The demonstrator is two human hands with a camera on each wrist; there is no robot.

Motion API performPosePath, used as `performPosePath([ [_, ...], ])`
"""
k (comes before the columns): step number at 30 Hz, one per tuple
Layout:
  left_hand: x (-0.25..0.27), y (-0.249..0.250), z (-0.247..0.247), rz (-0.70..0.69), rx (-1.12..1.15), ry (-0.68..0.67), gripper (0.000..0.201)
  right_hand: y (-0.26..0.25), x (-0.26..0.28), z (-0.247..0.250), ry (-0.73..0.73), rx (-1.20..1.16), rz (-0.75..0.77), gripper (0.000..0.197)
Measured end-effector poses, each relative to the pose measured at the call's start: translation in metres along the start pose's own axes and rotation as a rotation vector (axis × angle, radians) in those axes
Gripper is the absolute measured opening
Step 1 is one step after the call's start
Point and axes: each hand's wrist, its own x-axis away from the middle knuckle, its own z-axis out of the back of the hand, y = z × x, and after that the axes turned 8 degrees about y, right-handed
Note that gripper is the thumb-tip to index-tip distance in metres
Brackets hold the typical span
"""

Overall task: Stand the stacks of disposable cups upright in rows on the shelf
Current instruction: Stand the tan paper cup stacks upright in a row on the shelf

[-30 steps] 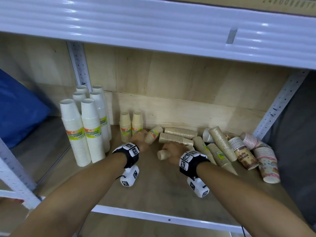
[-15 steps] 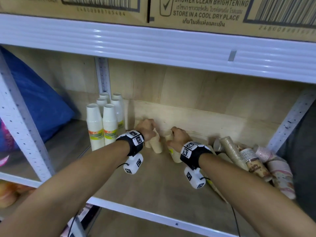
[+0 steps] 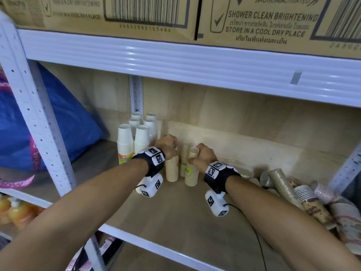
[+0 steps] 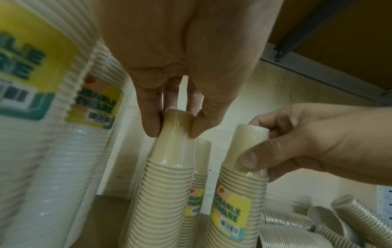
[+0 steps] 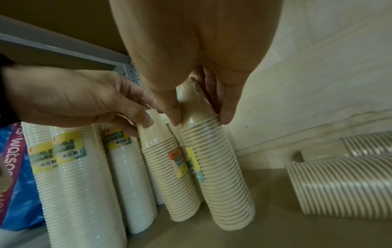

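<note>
Two beige cup stacks stand upright on the wooden shelf [image 3: 175,222], right of the tall white cup stacks [image 3: 125,143]. My left hand [image 3: 168,146] pinches the top cup of the left beige stack [image 3: 172,170]; in the left wrist view the left hand [image 4: 174,130] has thumb and fingers around the left beige stack [image 4: 161,193]. My right hand [image 3: 203,156] grips the top of the right beige stack [image 3: 192,173], and the right wrist view shows the right hand [image 5: 200,120] on that right beige stack [image 5: 220,176]. Another beige stack [image 4: 200,176] stands behind them.
Ribbed beige stacks [image 3: 281,182] and patterned cup stacks [image 3: 312,202] lie in a heap at the shelf's right end. A white shelf beam [image 3: 195,61] with cardboard boxes hangs overhead. A perforated post [image 3: 39,124] and a blue bag [image 3: 68,124] are at the left.
Both hands lifted lying beige stacks, tipped them up and set them standing in front of the earlier beige pair. My head view pulled back and up.
</note>
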Motion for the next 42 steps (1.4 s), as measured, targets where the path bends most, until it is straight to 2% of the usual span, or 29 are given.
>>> performPosePath([
  [11, 0.003, -0.004, -0.011, -0.085, -0.099, -0.040, 0.021, -0.007, -0.007, -0.026, -0.067, -0.039, 0.031, 0.057],
  [15, -0.001, -0.006, -0.013, -0.053, -0.060, -0.015, 0.017, -0.006, -0.009, -0.029, -0.071, -0.031, 0.041, 0.054],
  [20, -0.003, -0.007, -0.012, 0.009, -0.043, 0.003, 0.026, -0.006, -0.012, -0.027, -0.019, -0.028, 0.057, 0.051],
  [28, 0.000, -0.004, -0.020, 0.012, -0.025, 0.030, 0.042, -0.006, -0.017, -0.027, -0.039, 0.040, 0.106, 0.043],
  [32, 0.001, -0.003, -0.023, 0.034, -0.046, 0.051, 0.043, -0.005, -0.019, -0.025, 0.014, 0.063, 0.079, 0.045],
  [35, 0.001, -0.001, -0.023, 0.021, -0.049, 0.029, 0.041, -0.005, -0.021, -0.024, -0.011, 0.071, 0.098, 0.045],
  [38, 0.000, 0.000, -0.023, 0.004, -0.074, 0.018, 0.048, -0.005, -0.021, -0.023, -0.035, 0.059, 0.119, 0.048],
  [42, 0.000, 0.000, -0.024, -0.010, -0.100, 0.052, 0.040, -0.005, -0.022, -0.024, -0.008, 0.056, 0.096, 0.048],
])
